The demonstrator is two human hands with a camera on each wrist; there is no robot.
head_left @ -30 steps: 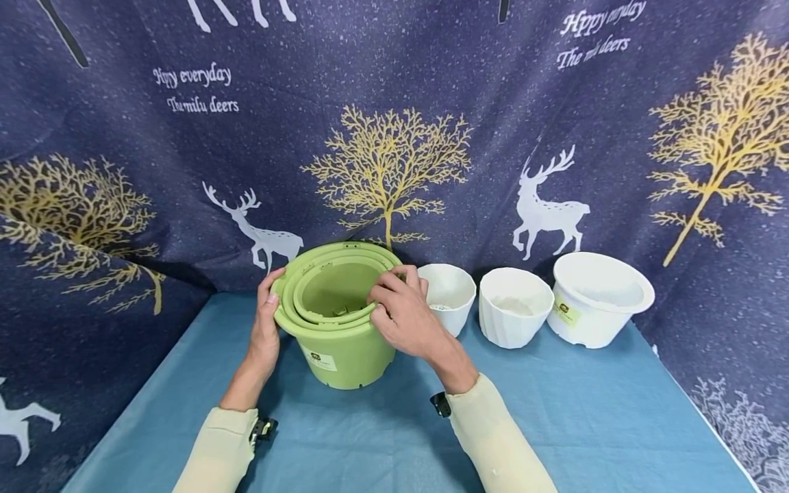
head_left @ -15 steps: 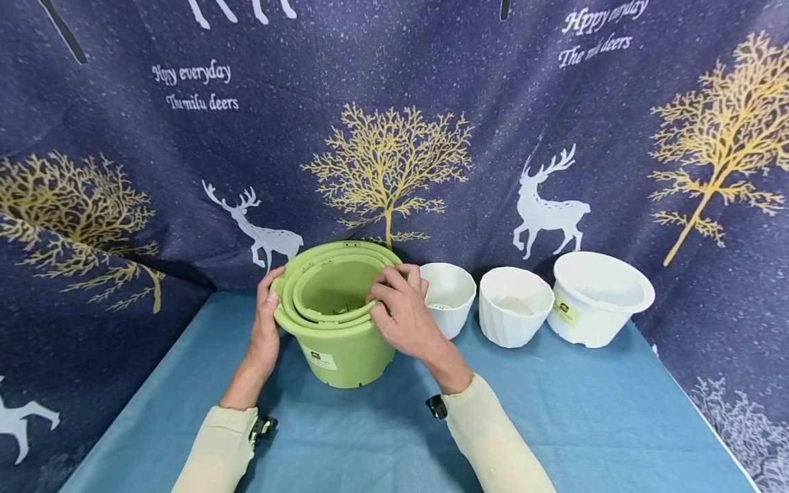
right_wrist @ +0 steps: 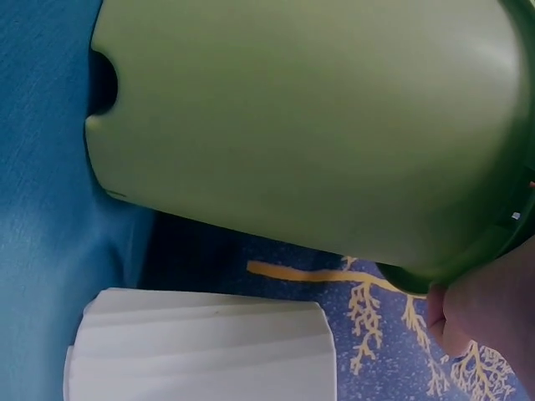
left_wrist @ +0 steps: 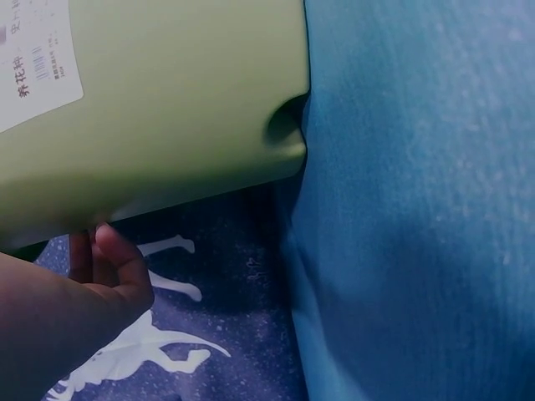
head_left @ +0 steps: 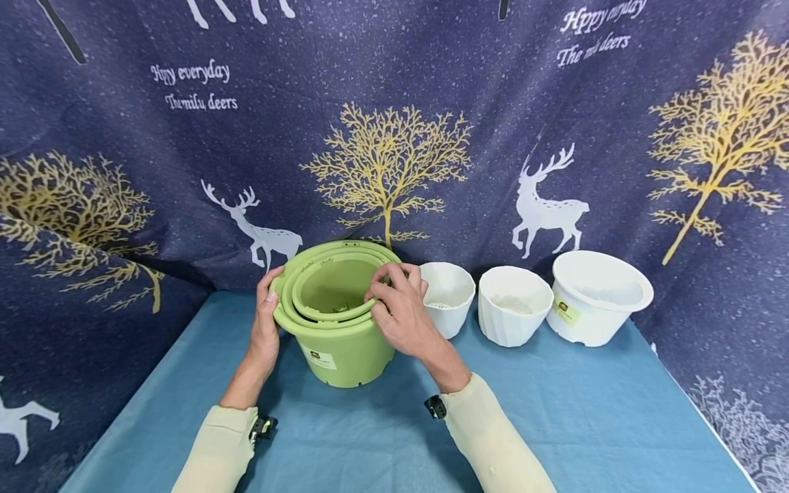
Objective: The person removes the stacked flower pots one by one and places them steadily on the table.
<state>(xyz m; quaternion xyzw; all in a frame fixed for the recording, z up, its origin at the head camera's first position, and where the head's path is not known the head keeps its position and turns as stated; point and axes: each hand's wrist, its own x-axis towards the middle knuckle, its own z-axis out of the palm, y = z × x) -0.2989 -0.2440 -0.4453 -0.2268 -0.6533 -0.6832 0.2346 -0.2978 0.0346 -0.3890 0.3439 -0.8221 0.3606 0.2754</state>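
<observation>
Green plastic flowerpots of different sizes sit nested, one inside another, at the left of the table. The large outer flowerpot [head_left: 357, 359] stands upright with a label on its front. Inside it shows the smallest flowerpot [head_left: 329, 281], with small slots in its bottom. My left hand [head_left: 265, 318] holds the outer pot's rim at its left side; in the left wrist view its fingertips touch the pot's wall. At the right side, my right hand [head_left: 403, 311] curls over the rims and grips the inner pot's edge. Its fingertips are partly hidden behind the knuckles.
To the right stand a white faceted pot [head_left: 453, 315], a second white faceted pot [head_left: 514, 329] and a wide-rimmed white pot [head_left: 592, 325]. A blue cloth [head_left: 345, 445] covers the table. Behind hangs a dark patterned curtain [head_left: 394, 68].
My right wrist has shifted slightly left while its fingers stay at the rims. The left hand and the pots stay about where they were.
</observation>
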